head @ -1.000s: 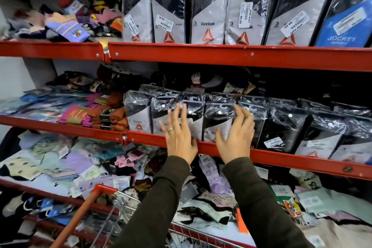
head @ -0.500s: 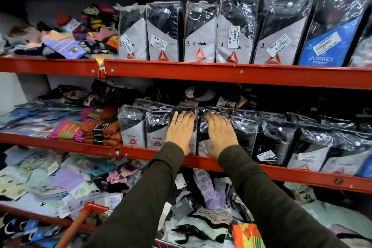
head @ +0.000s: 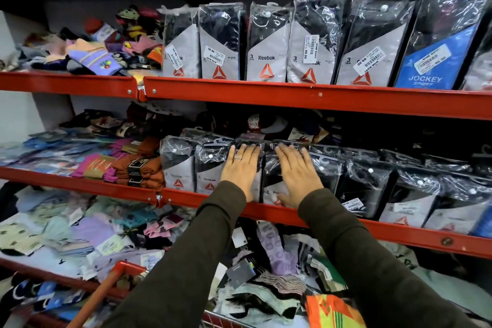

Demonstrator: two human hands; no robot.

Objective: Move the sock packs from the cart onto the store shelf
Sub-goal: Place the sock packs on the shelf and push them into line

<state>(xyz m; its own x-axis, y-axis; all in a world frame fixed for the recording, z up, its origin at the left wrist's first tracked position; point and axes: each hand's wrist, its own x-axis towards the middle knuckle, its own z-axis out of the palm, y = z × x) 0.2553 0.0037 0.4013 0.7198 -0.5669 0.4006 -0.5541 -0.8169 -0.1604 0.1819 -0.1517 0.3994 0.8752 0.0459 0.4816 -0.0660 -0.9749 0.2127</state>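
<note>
Sock packs (head: 269,176) stand upright in a row on the middle shelf (head: 292,214), leaning slightly back, black socks in clear plastic with grey card fronts. Both hands lie flat against them with palms forward and fingers spread wide; neither hand grasps anything. The left hand (head: 241,168), which bears a ring, presses the front of one pack; the right hand (head: 298,176) presses the pack just beside it, and a narrow strip of packaging shows between the two hands. Dark sleeves (head: 202,247) reach up to both wrists from the lower edge of the view.

To the left of the left hand, two further packs of the same kind end the row, and beyond them lie folded brown socks (head: 141,165) and flat pink and blue ones. To the right of the right hand the row of packs continues along the shelf to the edge of the view.

Above the hands, the upper shelf (head: 292,96) carries taller packs (head: 267,42) standing upright, with a blue pack (head: 434,58) toward the right and loose coloured socks (head: 93,56) to the left.

Below the hands, a lower shelf holds loose socks in disorder (head: 274,250). Nearest the viewer, below the left sleeve, the red handle of the cart (head: 106,290) and part of its wire rim appear.
</note>
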